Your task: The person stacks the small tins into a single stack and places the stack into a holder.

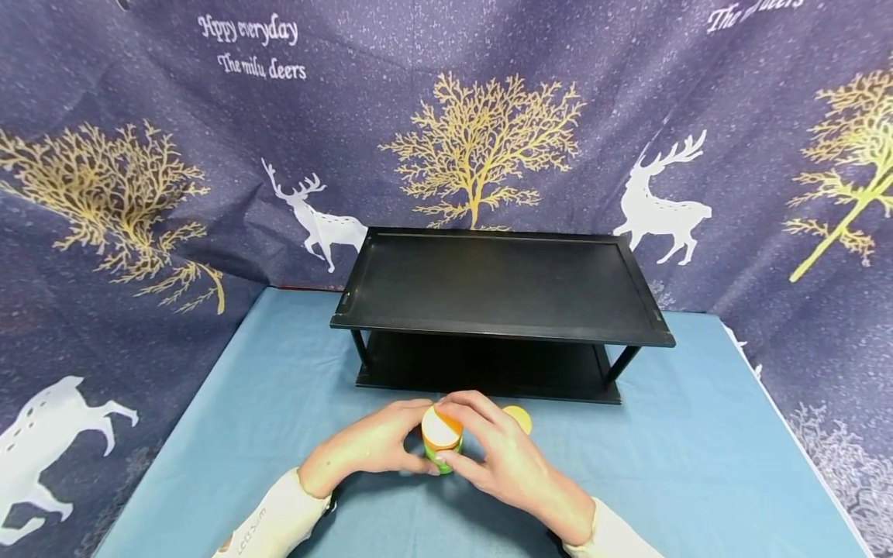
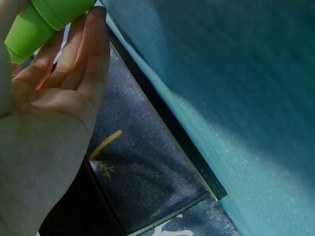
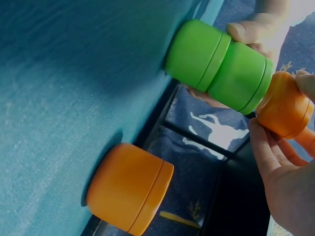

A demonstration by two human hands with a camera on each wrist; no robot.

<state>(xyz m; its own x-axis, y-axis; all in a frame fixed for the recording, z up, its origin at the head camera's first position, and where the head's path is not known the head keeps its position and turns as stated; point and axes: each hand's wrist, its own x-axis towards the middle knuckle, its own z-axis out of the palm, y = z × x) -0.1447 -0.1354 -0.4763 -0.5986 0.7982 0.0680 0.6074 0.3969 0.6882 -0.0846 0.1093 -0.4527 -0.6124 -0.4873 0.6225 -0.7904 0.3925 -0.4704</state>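
Observation:
Two lidded green jars, a lower one (image 3: 197,51) and an upper one (image 3: 238,73), stand stacked on the blue cloth. My left hand (image 1: 380,442) holds this stack, thumb on one side and fingers on the other. My right hand (image 1: 498,446) grips a smaller orange jar (image 3: 283,105) between thumb and fingers at the top of the upper green jar. Whether the orange jar's full weight rests there, I cannot tell. Another orange jar (image 3: 128,187) stands on the cloth beyond my right hand, apart from the stack; its lid (image 1: 518,419) shows in the head view.
A black two-tier shelf (image 1: 488,287) stands behind the hands, its lower board (image 1: 481,372) close to the jars. Blue cloth (image 1: 705,465) covers the table. A dark curtain (image 1: 446,46) with deer and trees hangs around the back and sides.

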